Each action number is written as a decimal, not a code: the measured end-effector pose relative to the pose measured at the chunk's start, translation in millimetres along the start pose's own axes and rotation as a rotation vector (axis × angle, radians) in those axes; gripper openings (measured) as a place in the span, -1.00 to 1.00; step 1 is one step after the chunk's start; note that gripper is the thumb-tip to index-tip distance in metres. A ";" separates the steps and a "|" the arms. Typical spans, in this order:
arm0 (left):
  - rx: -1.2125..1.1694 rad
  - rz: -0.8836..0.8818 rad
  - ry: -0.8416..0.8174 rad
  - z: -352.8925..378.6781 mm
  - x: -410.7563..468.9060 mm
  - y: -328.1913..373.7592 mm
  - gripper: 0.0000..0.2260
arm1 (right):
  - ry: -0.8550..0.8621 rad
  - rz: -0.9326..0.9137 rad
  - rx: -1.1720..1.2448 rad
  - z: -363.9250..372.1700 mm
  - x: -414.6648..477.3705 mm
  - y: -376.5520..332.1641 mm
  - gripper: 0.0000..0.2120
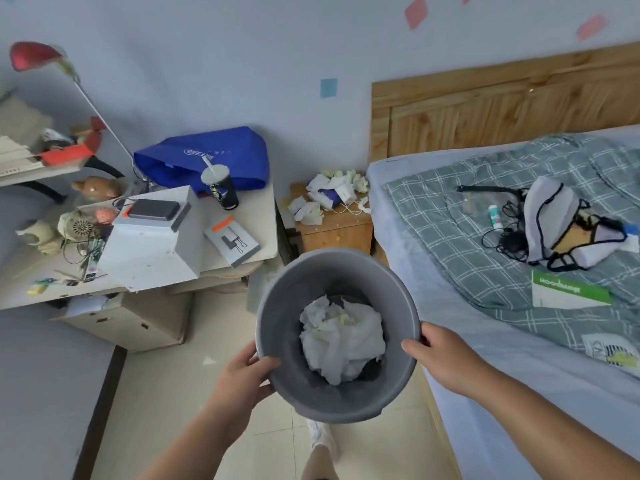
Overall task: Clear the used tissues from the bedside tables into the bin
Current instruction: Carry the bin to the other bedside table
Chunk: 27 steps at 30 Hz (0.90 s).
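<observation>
I hold a round grey bin (pixel 277 306) up in front of me, above the floor. My left hand (pixel 247 374) grips its near-left rim and my right hand (pixel 438 355) grips its right rim. Crumpled white tissues (pixel 341 341) lie inside the bin. Beyond it stands a small wooden bedside table (pixel 337 228) between the desk and the bed. Several used tissues (pixel 325 194) are heaped on its top, along with a white cable.
A bed (pixel 485 306) with a checked blanket, a bag and a green-white box fills the right side. A cluttered white desk (pixel 256 237) with a cup, a blue bag and boxes stands at the left. A tiled floor strip runs between them.
</observation>
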<state>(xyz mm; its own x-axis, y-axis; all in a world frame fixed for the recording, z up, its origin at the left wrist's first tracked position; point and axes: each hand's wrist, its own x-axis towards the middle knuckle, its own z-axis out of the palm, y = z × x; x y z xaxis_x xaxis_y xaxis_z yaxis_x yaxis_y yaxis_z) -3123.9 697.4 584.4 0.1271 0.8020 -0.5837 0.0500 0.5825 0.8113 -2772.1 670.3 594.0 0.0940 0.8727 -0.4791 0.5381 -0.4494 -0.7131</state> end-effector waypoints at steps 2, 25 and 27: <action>0.010 -0.018 -0.011 -6.7 36.5 11.0 -0.60 | -0.007 0.039 0.023 5.1 30.7 -8.1 -0.75; 0.059 -0.266 -0.018 71.2 398.3 181.6 -0.37 | -0.009 0.306 0.299 -125.1 379.1 -55.3 -0.84; 0.052 -0.296 0.012 82.0 421.7 180.0 -0.39 | -0.050 0.352 0.301 -131.2 413.1 -49.9 -0.81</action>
<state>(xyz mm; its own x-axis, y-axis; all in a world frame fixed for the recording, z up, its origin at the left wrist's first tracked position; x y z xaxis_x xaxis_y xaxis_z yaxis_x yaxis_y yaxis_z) -2980.1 1129.6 487.1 0.0874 0.6000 -0.7952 0.1337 0.7840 0.6062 -2650.2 1078.3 498.8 0.1829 0.6500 -0.7376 0.2129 -0.7586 -0.6158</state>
